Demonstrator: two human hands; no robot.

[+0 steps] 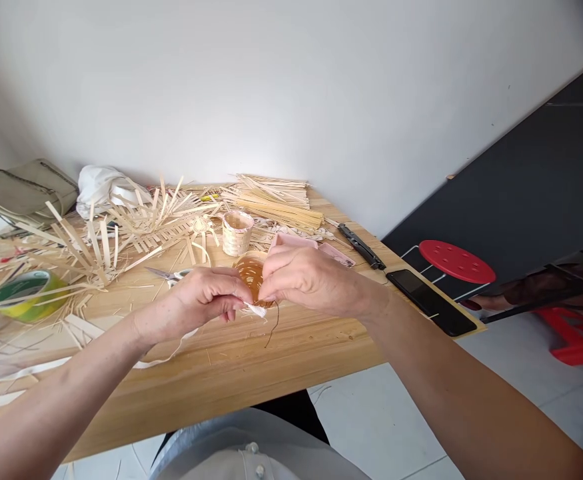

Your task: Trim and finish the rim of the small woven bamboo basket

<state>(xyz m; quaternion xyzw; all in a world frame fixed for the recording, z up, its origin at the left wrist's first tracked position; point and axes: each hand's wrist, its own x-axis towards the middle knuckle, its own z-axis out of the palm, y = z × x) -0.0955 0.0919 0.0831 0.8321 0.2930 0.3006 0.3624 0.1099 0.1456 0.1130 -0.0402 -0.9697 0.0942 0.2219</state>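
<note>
A small woven bamboo basket [250, 272] sits between my hands at the front of the table, partly hidden by them. My left hand [204, 299] is closed in a pinch on a white cloth strip [255, 309] by the basket's near side. At the basket's right edge, my right hand [304, 280] has its fingertips pressed together; what lies in them is hidden. A thin brown thread [274, 327] hangs down just below those fingers. Behind the basket stands a second small woven basket [237, 235], upright. Scissors [168, 275] lie partly behind my left hand.
Loose bamboo strips [96, 247] cover the table's left side, with a roll of tape [28, 297] among them. Bundled strips [276, 200] lie by the wall. A pink box [294, 241], a black-handled knife [361, 247] and a phone [431, 302] are rightward. A red stool [456, 260] stands beyond.
</note>
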